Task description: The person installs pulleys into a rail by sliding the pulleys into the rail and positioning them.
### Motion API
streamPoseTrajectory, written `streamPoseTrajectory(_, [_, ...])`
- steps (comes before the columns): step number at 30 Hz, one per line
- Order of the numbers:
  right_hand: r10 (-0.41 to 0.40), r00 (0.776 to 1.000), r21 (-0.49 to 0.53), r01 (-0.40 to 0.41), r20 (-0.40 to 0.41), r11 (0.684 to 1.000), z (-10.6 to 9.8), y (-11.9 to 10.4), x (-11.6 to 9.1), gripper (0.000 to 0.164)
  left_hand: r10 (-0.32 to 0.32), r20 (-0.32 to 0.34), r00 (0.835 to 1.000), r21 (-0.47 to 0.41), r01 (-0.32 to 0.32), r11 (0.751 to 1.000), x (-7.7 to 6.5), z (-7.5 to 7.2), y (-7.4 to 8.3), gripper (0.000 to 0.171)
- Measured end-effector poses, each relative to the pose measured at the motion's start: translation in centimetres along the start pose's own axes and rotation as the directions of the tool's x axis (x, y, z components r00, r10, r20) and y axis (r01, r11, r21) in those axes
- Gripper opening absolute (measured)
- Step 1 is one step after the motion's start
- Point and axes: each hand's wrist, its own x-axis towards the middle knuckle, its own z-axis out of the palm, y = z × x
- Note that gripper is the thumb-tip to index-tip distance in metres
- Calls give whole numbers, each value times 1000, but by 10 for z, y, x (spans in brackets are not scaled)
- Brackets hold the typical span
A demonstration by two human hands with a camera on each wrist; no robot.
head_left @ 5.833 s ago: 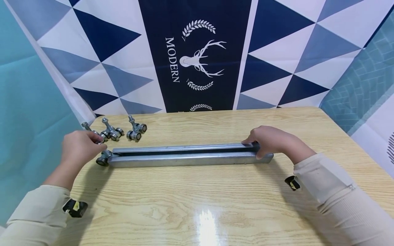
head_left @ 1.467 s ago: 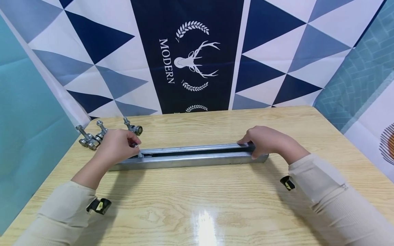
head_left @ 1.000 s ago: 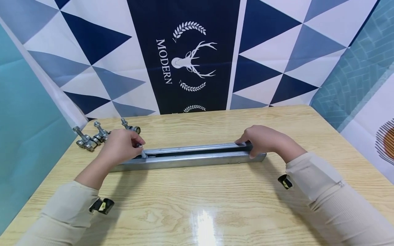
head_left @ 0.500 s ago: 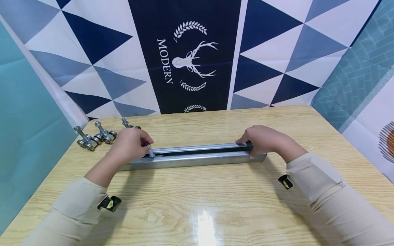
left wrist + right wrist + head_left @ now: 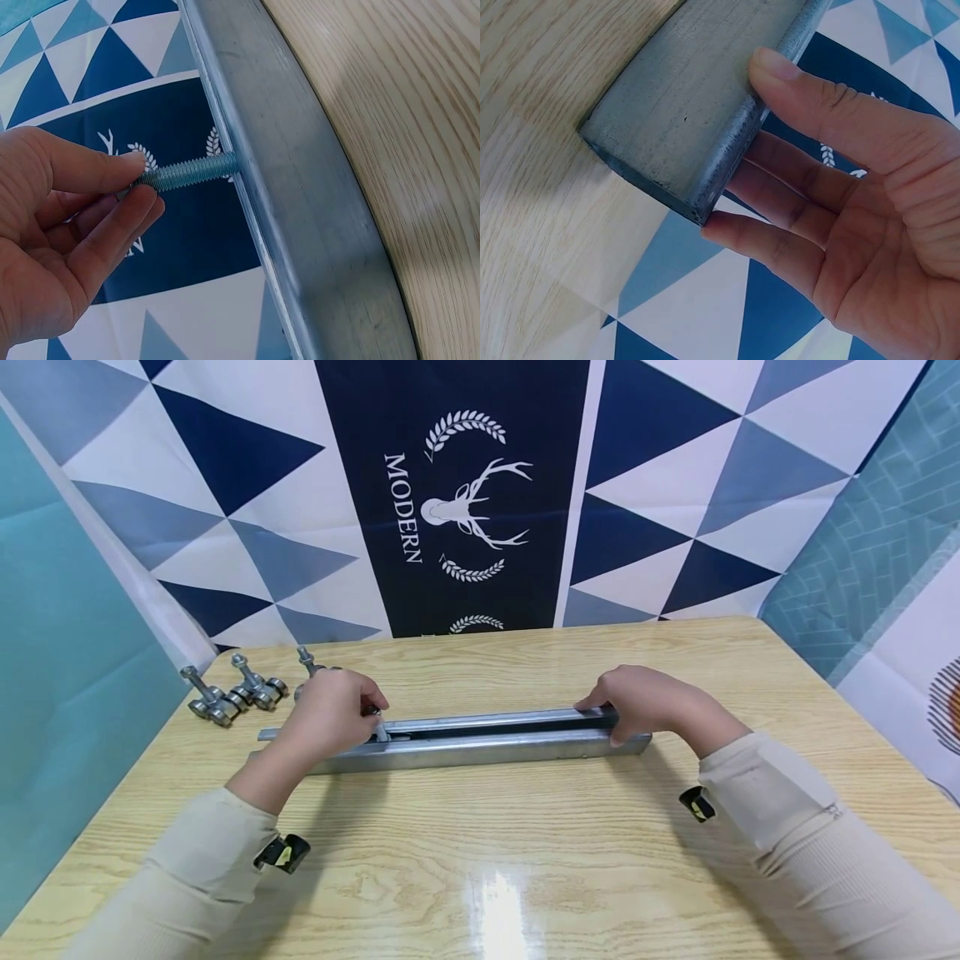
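A slotted steel channel track (image 5: 495, 750) lies across the table, slot facing up. My left hand (image 5: 330, 714) pinches the threaded bolt (image 5: 382, 730) of a roller trolley that stands up out of the slot, left of the track's middle. In the left wrist view, thumb and fingertips hold the top of the bolt (image 5: 191, 172); the trolley's wheels are hidden inside the track. Over the right end, my right hand (image 5: 637, 700) grips the track. The right wrist view has the thumb on one side of the track end (image 5: 675, 105) and the fingers across the slot side.
More roller trolleys rest at the table's back left: one at the far left (image 5: 213, 703), one beside it (image 5: 258, 691), and a third (image 5: 306, 658) partly hidden behind my left hand. A patterned cloth (image 5: 465, 510) hangs behind the wooden table (image 5: 585, 860).
The trolley held by my left hand was at the track's left end; it has since entered the slot and slid rightward along it. My right hand has kept its grip on the track.
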Motion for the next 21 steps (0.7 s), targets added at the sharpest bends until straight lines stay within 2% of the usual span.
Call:
streamPoseTrajectory(11, [13,1000,2,-13,11,1000,1,1,0,55,36,-20,999,-12,-36,999,3,3,12,7])
streamPoseTrajectory(21, [13,1000,9,-13,13,1000,1,2,0,55,53,-11,999,-28,-53,998,7,6,19,7])
